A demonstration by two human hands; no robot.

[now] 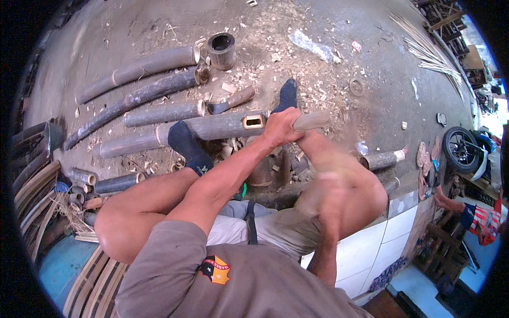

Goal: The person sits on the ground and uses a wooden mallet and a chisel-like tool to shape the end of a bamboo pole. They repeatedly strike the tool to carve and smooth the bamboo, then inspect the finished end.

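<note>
My left hand (281,127) is closed round a greyish, blunt-ended piece of wood or bamboo (313,121), which sticks out to the right of the fist. Just left of that hand lies a thick bamboo pole (207,126) with a rectangular hole (253,122) cut in it. My left foot (188,146) rests against this pole. Over my right thigh, my right hand (332,193) is smeared by motion; its fingers and anything in them cannot be made out. A blade with a wooden handle (238,99) lies beyond the pole.
Several bamboo lengths (143,66) lie at the far left, beside a dark hollow cylinder (221,51). Chips (318,79) litter the floor. Split strips (90,286) are stacked at the near left. At right are a wheel (460,149) and another person's leg (450,201).
</note>
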